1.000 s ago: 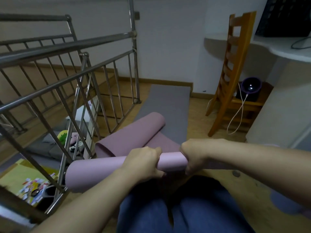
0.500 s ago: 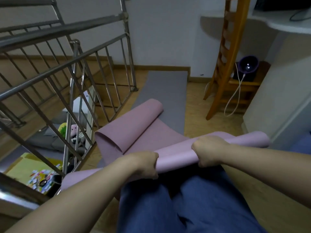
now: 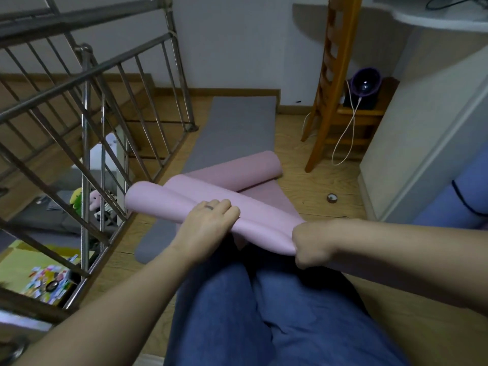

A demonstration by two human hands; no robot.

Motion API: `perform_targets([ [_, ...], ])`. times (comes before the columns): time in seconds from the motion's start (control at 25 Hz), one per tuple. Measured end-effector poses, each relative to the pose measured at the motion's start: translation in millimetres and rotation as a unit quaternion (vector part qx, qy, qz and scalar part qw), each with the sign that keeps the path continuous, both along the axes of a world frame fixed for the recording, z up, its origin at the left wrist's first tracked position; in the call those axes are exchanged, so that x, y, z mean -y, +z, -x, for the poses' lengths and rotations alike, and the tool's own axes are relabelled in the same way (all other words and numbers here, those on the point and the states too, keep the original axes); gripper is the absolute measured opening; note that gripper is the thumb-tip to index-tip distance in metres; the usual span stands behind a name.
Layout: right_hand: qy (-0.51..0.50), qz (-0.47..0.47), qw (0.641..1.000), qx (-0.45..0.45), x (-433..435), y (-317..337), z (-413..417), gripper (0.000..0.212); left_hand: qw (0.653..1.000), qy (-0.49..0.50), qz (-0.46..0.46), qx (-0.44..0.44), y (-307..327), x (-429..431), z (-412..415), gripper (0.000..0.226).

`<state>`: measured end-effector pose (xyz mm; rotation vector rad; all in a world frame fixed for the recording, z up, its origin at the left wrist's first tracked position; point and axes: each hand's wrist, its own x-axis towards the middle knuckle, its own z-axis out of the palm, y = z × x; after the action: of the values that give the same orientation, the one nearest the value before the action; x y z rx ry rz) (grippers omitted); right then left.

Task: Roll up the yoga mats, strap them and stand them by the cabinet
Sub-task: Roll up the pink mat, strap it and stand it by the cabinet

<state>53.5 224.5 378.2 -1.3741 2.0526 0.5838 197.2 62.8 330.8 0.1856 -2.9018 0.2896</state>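
A pink yoga mat point(image 3: 169, 199) lies partly rolled across my lap, slanting from the railing on the left down to the right. My left hand point(image 3: 208, 223) sits on top of the roll near its middle, fingers curled over its far side. At the roll's right end, my right hand point(image 3: 311, 243) grips it in a fist. The mat's far end point(image 3: 237, 167) curls up loosely on the floor. Under it a grey yoga mat point(image 3: 237, 122) lies flat, reaching to the far wall. A blue rolled mat point(image 3: 459, 204) with a dark strap stands by the white cabinet point(image 3: 422, 133).
A metal stair railing point(image 3: 87, 107) runs along the left, with a drop to a lower floor behind it. A wooden chair point(image 3: 332, 83) stands at the back right, a white cable point(image 3: 346, 133) hanging by it. A small round object point(image 3: 332, 198) lies on the wooden floor.
The pink roll has swung from lying sideways to a slant, its left end now further from me by the railing. My left hand has shifted onto the top of the roll.
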Motion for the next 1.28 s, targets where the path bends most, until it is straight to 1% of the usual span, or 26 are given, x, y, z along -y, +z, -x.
perform_targets([
  [0.08,-0.013,0.018,0.999,0.025,3,-6,9,0.015,0.997,0.01,-0.041,0.063,3,1,2,0.014],
  [0.16,-0.015,0.005,0.999,0.031,1,-10,22,0.019,0.977,0.037,-0.098,0.184,0,-11,4,0.027],
  [0.2,-0.016,-0.003,0.999,0.031,-1,-11,28,0.023,0.959,0.05,-0.134,0.244,-3,-20,5,0.035],
  [0.24,-0.018,-0.01,0.999,0.029,-5,-13,34,0.027,0.944,0.059,-0.167,0.277,-6,-28,6,0.04],
  [0.32,-0.008,-0.003,1.0,0.015,-12,-18,40,0.029,0.929,0.085,-0.218,0.285,-7,-37,12,0.044],
  [0.36,0.006,0.014,1.0,-0.008,-15,-22,41,0.033,0.925,0.1,-0.231,0.284,-5,-37,15,0.044],
  [0.48,0.025,0.117,0.989,-0.093,-24,-29,34,0.053,0.931,0.131,-0.233,0.249,-1,-38,18,0.045],
  [0.56,0.032,0.186,0.975,-0.12,-29,-31,26,0.06,0.936,0.143,-0.216,0.237,1,-41,15,0.047],
  [0.64,0.042,0.224,0.965,-0.13,-34,-34,15,0.059,0.936,0.154,-0.205,0.241,0,-45,11,0.048],
  [0.72,0.042,0.241,0.96,-0.135,-39,-38,5,0.049,0.935,0.154,-0.198,0.25,-2,-50,9,0.051],
  [0.8,0.039,0.242,0.959,-0.142,-47,-42,-2,0.033,0.93,0.149,-0.199,0.272,-6,-56,9,0.052],
  [0.88,0.018,0.225,0.965,-0.133,-56,-45,-5,0.023,0.923,0.146,-0.2,0.296,-10,-62,9,0.049],
  [1.04,-0.031,0.17,0.982,-0.08,-61,-54,-8,0.023,0.914,0.151,-0.188,0.327,-15,-76,6,0.041],
  [1.12,-0.05,0.152,0.986,-0.054,-57,-58,-2,0.024,0.903,0.15,-0.237,0.326,-15,-75,5,0.035],
  [1.2,-0.073,0.134,0.988,-0.021,-53,-61,6,0.023,0.9,0.128,-0.291,0.298,-19,-67,2,0.03],
  [1.24,-0.08,0.127,0.989,-0.003,-51,-63,9,0.021,0.908,0.112,-0.293,0.279,-19,-67,-1,0.03],
  [1.28,-0.083,0.123,0.989,0.013,-50,-66,11,0.018,0.924,0.097,-0.258,0.265,-19,-69,-6,0.03],
])
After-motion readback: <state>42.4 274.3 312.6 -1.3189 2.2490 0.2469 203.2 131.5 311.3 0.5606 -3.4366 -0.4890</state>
